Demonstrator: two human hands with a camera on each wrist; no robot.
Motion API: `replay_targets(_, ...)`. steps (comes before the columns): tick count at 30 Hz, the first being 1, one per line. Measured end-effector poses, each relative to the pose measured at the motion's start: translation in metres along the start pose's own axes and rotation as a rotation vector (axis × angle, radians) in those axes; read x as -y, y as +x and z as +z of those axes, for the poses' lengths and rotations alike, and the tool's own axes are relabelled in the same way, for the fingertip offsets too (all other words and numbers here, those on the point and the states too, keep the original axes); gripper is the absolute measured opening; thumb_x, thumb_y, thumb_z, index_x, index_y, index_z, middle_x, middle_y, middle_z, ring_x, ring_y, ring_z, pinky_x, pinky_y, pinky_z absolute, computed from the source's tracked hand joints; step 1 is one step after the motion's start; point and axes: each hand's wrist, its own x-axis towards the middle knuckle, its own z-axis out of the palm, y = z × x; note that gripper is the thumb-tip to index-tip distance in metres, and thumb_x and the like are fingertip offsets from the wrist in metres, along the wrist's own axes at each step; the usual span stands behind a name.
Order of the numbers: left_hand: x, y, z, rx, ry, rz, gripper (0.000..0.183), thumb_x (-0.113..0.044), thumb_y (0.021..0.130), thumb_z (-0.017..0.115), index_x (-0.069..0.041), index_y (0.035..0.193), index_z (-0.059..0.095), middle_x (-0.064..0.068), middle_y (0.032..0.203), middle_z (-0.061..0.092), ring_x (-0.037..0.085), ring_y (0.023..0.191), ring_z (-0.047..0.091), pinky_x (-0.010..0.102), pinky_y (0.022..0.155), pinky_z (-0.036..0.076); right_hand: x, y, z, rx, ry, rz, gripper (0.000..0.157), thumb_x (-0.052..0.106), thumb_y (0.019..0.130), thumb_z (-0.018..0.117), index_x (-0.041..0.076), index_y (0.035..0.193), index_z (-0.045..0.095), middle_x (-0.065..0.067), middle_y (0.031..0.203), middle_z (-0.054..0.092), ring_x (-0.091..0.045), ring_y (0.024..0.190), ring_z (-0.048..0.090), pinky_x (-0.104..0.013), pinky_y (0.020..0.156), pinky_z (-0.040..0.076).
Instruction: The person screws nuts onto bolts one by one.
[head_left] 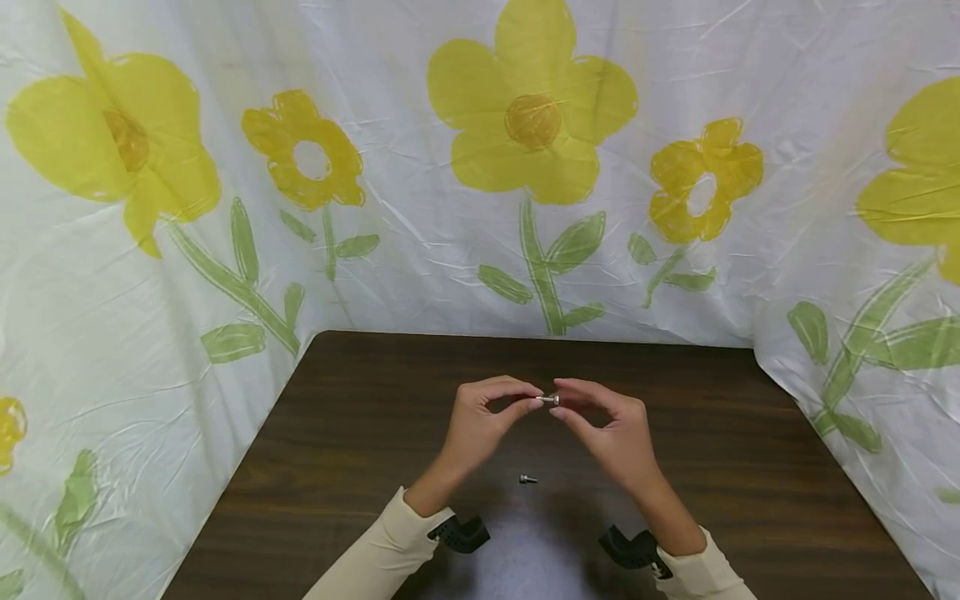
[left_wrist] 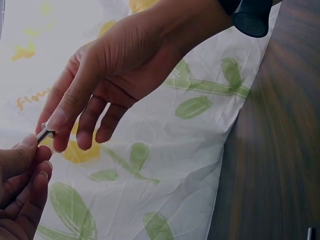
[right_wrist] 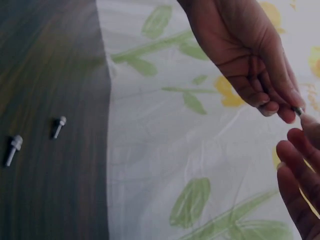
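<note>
A small metal bolt [head_left: 548,400] is held level between both hands above the table. My left hand [head_left: 474,425] pinches its shank end between thumb and fingertips. At the wider end, my right hand [head_left: 618,429] has thumb and index finger around it, the other fingers loosely bent. From the left wrist, the bolt [left_wrist: 44,134] shows a threaded shank and a wider piece by the right thumb; whether that piece is a head or a nut, I cannot tell. Fingertips mostly cover the bolt [right_wrist: 298,110] in the right wrist view.
Another bolt [head_left: 528,479] with a wide end lies on the dark wooden table [head_left: 360,450], nearer me than the hands. The right wrist view shows two loose bolts, one bolt [right_wrist: 59,127] beside the other. A white flower-printed cloth [head_left: 405,250] hangs around the table's back and sides.
</note>
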Motion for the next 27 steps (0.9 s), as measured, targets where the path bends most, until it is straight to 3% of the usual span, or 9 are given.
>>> replay_targets(8, -0.026, 0.004, 0.001, 0.007, -0.013, 0.006, 0.010, 0.010, 0.084, 0.076, 0.005, 0.092, 0.077, 0.016, 0.088, 0.075, 0.020, 0.082, 0.072, 0.034, 0.074, 0.060, 0.017, 0.006, 0.000, -0.002, 0.034, -0.017, 0.031, -0.023, 0.074, 0.077, -0.007, 0.099, 0.075, -0.017, 0.093, 0.076, -0.014, 0.084, 0.073, -0.022, 0.075, 0.058)
replay_targets(13, -0.012, 0.002, 0.002, 0.002, -0.029, -0.011, 0.010, 0.009, 0.083, 0.077, 0.004, 0.092, 0.078, 0.015, 0.089, 0.076, 0.022, 0.081, 0.073, 0.039, 0.073, 0.061, 0.030, 0.011, -0.001, 0.007, 0.021, 0.006, 0.024, -0.021, 0.076, 0.076, -0.007, 0.096, 0.075, -0.016, 0.088, 0.076, -0.014, 0.080, 0.073, -0.018, 0.073, 0.056)
replay_targets(19, -0.002, 0.002, 0.002, 0.004, -0.017, -0.022, 0.009, 0.001, 0.085, 0.079, 0.001, 0.095, 0.079, 0.011, 0.090, 0.076, 0.017, 0.083, 0.072, 0.036, 0.075, 0.060, 0.032, 0.014, 0.003, 0.025, 0.008, 0.079, 0.015, -0.015, 0.086, 0.071, 0.000, 0.089, 0.072, -0.012, 0.072, 0.071, -0.024, 0.065, 0.068, -0.019, 0.063, 0.053)
replay_targets(27, -0.002, 0.001, 0.002, 0.013, -0.020, 0.006, 0.008, -0.006, 0.088, 0.078, -0.003, 0.095, 0.080, 0.008, 0.090, 0.077, 0.017, 0.084, 0.073, 0.035, 0.076, 0.060, 0.035, 0.017, 0.010, -0.005, -0.021, 0.148, 0.031, -0.007, 0.096, 0.062, 0.005, 0.067, 0.064, -0.007, 0.055, 0.061, -0.008, 0.050, 0.053, -0.022, 0.043, 0.034)
